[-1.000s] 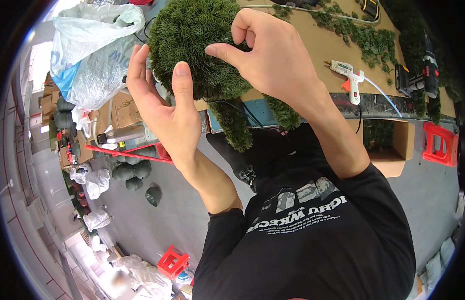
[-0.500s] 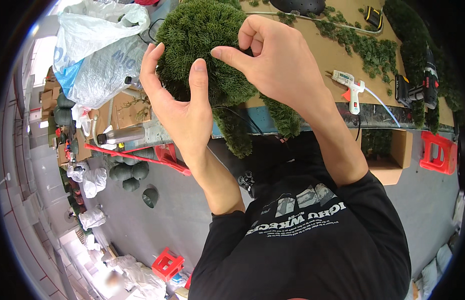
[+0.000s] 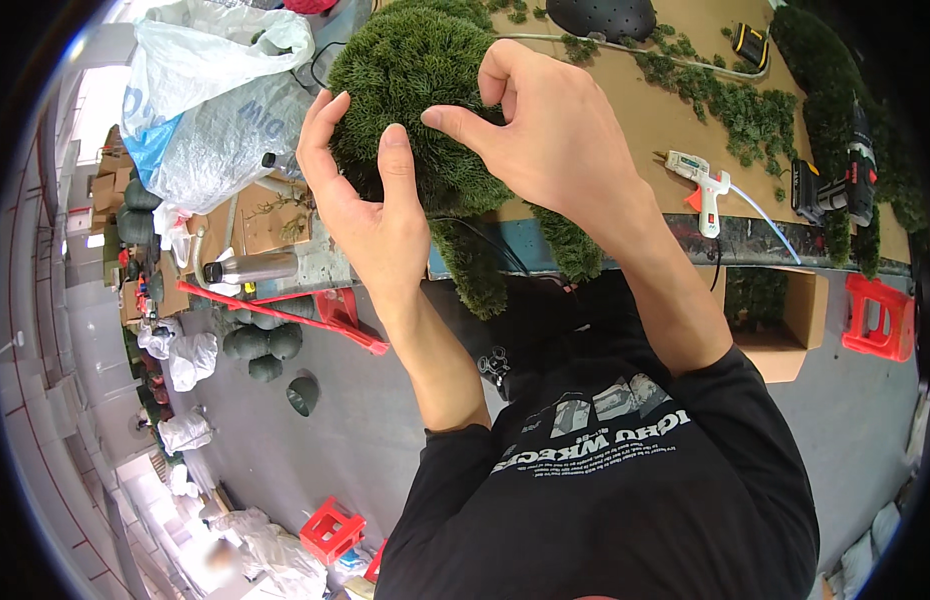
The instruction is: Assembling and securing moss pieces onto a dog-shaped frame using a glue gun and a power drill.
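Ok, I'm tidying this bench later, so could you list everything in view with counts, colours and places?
artificial foliage ball: one, green, upper centre
worktable: one, brown-topped, across the top
loose sprigs: many, green, tabletop right
foliage strands: two, green, over the near edge
hot-glue gun: one, white, tabletop right
cordless drill: one, black and red, far right
perforated dome: one, black, top edge
metal bottle: one, silver, tabletop left
plastic bag: at least one, translucent white, upper left
plastic stools: at least two, red, floor right and lower left
cardboard box: one, brown, below the table, right
T-shirt: one, black, lower centre
left hand: one, bare, left of centre
right hand: one, bare, upper centre
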{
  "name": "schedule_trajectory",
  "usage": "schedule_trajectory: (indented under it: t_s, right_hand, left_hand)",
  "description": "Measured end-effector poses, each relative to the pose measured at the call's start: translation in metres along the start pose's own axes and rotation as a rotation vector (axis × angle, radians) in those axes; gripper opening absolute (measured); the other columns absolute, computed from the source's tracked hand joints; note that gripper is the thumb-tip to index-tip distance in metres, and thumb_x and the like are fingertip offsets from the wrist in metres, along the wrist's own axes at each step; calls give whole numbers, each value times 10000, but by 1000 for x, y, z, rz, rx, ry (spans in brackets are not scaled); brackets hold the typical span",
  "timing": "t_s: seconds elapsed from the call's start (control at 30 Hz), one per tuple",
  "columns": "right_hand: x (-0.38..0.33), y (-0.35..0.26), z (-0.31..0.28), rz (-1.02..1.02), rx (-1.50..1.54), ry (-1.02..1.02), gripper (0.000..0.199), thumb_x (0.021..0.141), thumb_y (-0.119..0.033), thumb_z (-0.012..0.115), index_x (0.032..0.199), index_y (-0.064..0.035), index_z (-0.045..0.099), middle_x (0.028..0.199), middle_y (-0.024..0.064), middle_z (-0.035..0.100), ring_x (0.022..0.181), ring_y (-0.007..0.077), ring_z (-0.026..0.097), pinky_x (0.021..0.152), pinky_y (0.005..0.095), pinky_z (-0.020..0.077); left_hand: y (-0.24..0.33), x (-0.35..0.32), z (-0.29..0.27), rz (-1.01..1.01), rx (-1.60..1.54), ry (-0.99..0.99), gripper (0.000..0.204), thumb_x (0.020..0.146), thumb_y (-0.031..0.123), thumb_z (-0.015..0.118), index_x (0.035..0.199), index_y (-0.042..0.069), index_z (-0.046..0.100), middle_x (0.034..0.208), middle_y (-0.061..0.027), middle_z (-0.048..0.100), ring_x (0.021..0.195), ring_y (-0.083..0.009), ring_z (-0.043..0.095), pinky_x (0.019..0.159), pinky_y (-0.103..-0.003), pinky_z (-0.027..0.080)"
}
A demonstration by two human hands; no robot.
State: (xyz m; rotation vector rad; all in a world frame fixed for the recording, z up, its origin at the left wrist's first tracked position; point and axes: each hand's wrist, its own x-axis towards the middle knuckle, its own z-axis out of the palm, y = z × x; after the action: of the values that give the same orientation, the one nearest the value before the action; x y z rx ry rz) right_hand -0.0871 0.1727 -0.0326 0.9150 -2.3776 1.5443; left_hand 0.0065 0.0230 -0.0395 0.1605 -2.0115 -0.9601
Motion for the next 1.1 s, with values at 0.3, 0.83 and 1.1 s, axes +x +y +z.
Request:
schedule_trajectory:
  t_s: [0.3, 0.83, 1.1]
  right_hand:
    - [-56, 35, -42, 294, 800, -314, 197, 978, -192, 754, 937, -36, 641, 723, -59, 574, 635, 19, 498, 551, 237, 383]
    - [-200, 111, 58, 279, 925, -1251, 311, 990, -317, 740, 993, -14, 676, 772, 41, 685, 639, 112, 626, 585, 289, 486]
    - [-199, 125, 60, 391, 851, -1341, 285, 1000, -298, 720, 1026, -19, 670, 772, 29, 669, 641, 103, 645, 553, 267, 488]
  left_hand:
    - [1, -4, -14, -46, -44, -74, 581, 908, 153, 816, 1414, 33, 556, 1564, -184, 466, 1431, -302, 461, 1233, -433, 298]
    - [-20, -15, -13, 74, -46, -71, 427, 1050, 70, 586, 1468, 5, 528, 1595, -166, 479, 1429, -232, 479, 1174, -353, 376]
    - [-14, -1, -9, 50, -73, -14, 342, 1009, 99, 698, 1330, 11, 619, 1560, -177, 504, 1349, -216, 518, 1105, -339, 416]
